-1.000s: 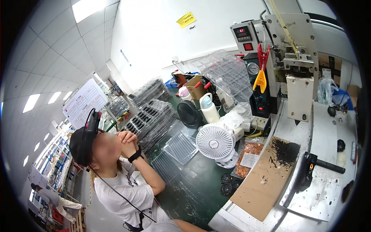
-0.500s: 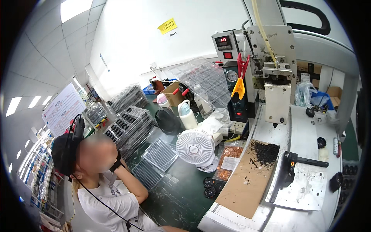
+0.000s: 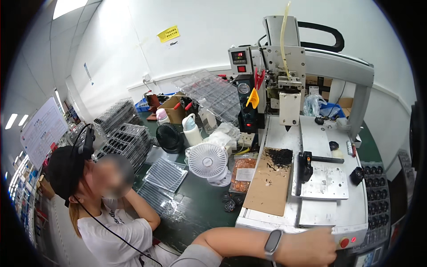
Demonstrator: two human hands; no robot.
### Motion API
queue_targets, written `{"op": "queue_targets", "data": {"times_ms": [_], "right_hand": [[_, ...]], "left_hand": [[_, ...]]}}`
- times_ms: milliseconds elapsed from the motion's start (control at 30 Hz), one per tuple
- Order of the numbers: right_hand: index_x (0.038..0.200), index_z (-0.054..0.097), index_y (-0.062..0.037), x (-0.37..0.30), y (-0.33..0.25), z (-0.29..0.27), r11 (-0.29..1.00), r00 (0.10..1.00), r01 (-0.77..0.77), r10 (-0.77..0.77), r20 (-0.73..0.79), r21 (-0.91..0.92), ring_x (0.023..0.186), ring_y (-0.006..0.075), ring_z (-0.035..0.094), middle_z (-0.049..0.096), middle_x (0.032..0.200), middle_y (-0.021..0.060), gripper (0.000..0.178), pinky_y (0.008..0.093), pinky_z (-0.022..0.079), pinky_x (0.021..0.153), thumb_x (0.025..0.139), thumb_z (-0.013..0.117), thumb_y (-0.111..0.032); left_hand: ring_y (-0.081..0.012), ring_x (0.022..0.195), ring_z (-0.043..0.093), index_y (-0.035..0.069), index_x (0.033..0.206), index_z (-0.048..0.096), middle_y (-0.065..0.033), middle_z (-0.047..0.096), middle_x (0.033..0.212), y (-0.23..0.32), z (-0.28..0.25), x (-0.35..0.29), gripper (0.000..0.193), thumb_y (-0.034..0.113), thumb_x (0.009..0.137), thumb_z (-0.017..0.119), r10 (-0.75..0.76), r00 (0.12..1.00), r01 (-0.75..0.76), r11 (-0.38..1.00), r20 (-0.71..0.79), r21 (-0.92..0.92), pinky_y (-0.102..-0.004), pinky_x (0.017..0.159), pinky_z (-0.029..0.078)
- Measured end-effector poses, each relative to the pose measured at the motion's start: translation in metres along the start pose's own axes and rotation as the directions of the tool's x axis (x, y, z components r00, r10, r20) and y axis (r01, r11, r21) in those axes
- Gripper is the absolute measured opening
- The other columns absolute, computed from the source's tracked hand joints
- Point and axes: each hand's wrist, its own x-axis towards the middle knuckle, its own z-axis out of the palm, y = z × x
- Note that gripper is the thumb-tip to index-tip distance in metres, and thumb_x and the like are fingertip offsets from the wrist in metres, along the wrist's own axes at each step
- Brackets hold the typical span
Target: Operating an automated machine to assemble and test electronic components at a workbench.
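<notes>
Left hand [image 3: 307,248] by the white machine's [image 3: 357,207] front edge, apparently reaching.
Its grip I cannot tell; right hand unseen; next move calls for care beside the red button [image 3: 344,242].

This is a factory workshop. A big white machine [image 3: 290,108] stands at the right of the frame, with a round dial [image 3: 243,88], red lit numbers and, at the lower right, a red button [image 3: 344,242]. Clear trays [image 3: 126,141] full of black parts are piled up left of the middle, and more trays [image 3: 376,196] sit at the far right. A bag [image 3: 243,174] of copper-coloured bits lies on the green table [image 3: 209,222]. Packed shelves [image 3: 20,204] run down the left edge.
</notes>
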Motion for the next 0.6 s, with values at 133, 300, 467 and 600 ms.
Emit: {"op": "queue_targets", "data": {"times_ms": [133, 300, 467, 600], "right_hand": [[0.082, 0.07, -0.0065, 0.034, -0.016, -0.012, 0.997, 0.994, 0.018, -0.026, -0.106, -0.077, 0.082, 0.0319, 0.065, 0.064, 0.084, 0.011, 0.005, 0.045, 0.052, 0.073, 0.081, 0.066, -0.009], [0.085, 0.063, -0.0029, 0.031, -0.025, 0.004, 0.991, 0.996, -0.065, 0.057, -0.072, -0.114, 0.083, 0.0312, 0.054, 0.051, 0.083, 0.0112, 0.012, 0.0452, 0.044, 0.079, 0.074, 0.062, -0.007], [0.076, 0.063, -0.0025, 0.024, -0.03, 0.011, 0.975, 0.975, -0.197, 0.184, -0.124, -0.105, 0.091, 0.0327, 0.054, 0.052, 0.084, 0.011, 0.008, 0.046, 0.043, 0.083, 0.069, 0.059, -0.002], [0.079, 0.063, -0.0024, 0.016, -0.029, 0.007, 0.972, 0.981, -0.186, 0.175, -0.086, -0.145, 0.095, 0.0337, 0.055, 0.053, 0.085, 0.0116, 0.008, 0.0472, 0.044, 0.086, 0.071, 0.06, -0.002]], "left_hand": [[-0.0288, 0.064, 0.055, 0.003, 0.083, 0.059, -0.0075, 0.053, 0.067, -0.071, -0.017, -0.007, 0.01, 0.012, 0.083, 0.063, -0.15, 0.736, 0.383, 0.896, -0.661, 0.223, -0.0389, 0.064, 0.045], [-0.0316, 0.096, 0.055, 0.002, 0.112, 0.055, -0.0156, 0.055, 0.103, -0.139, -0.011, -0.074, 0.031, 0.005, 0.081, 0.059, -0.409, 0.345, 0.907, 0.378, -0.845, 0.187, -0.0392, 0.078, 0.048], [-0.0348, 0.11, 0.051, 0.003, 0.12, 0.053, -0.0163, 0.052, 0.117, -0.15, -0.013, -0.087, 0.054, 0.025, 0.074, 0.071, -0.665, 0.235, 0.97, 0.108, -0.709, 0.219, -0.0491, 0.085, 0.047], [-0.0369, 0.125, 0.044, 0.005, 0.133, 0.043, -0.0183, 0.044, 0.133, -0.143, -0.014, -0.089, 0.084, 0.042, 0.066, 0.078, -0.795, 0.113, 0.986, 0.014, -0.595, 0.168, -0.0585, 0.089, 0.046]]}}
